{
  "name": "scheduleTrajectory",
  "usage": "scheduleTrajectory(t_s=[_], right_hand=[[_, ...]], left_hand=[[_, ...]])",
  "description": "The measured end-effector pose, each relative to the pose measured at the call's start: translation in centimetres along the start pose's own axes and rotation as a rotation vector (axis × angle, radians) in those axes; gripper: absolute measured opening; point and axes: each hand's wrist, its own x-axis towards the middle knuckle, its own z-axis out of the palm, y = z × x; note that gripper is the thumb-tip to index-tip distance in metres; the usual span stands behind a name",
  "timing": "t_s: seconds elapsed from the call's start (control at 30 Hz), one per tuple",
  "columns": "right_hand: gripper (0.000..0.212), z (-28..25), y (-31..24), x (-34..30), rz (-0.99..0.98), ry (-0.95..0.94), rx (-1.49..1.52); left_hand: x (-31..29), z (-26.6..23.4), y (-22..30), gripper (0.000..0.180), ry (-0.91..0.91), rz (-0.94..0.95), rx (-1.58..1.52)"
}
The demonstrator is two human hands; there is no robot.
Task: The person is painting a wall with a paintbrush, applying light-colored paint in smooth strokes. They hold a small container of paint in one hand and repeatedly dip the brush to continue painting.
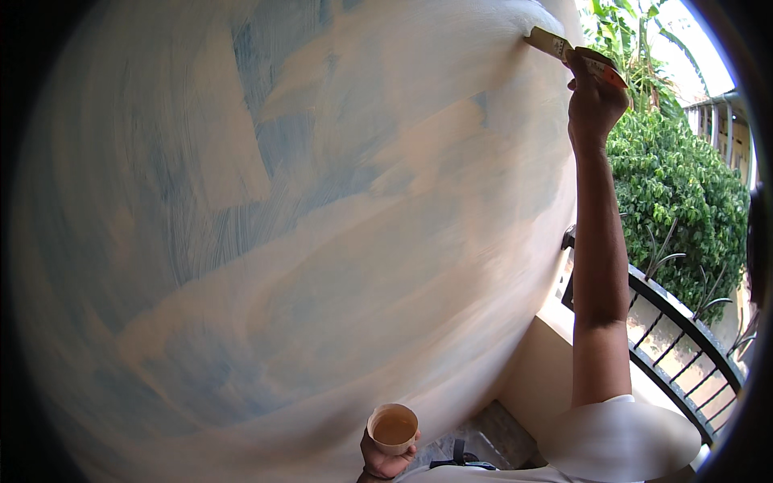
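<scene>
My right hand (598, 103) is raised high at the upper right, fingers closed around a flat paintbrush (551, 43). The brush has a yellowish band and an orange-red part by my palm. Its tip meets or nearly meets the painted wall (338, 266) close to the wall's right edge. Low in the middle, my left hand (388, 462) grips a small round cup (394, 427) from below and the side. Brownish liquid shows inside it, and the cup is upright. Pale peach and blue-grey streaks cover the wall.
On the right, a low ledge (538, 354) carries a curved black metal railing (684, 326) with spiky rods. Leafy bushes (676, 185) and a building (725, 129) stand beyond. Grey floor (503, 427) shows below, with a dark strap-like thing (460, 455) near my body.
</scene>
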Motion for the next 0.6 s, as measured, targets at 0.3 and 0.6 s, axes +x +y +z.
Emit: scheduleTrajectory(t_s=[0.3, 0.6], right_hand=[[0.021, -1.3, -11.5, -17.6, -0.555, -0.796, 0.287], [0.009, -4.3, -0.9, -4.2, -0.004, -0.084, -0.164]], left_hand=[[0.9, -0.1, 0.1, 0.063, -0.038, 0.026, 0.041], [1.5, -0.6, -0.3, 0.064, -0.033, -0.017, 0.029]])
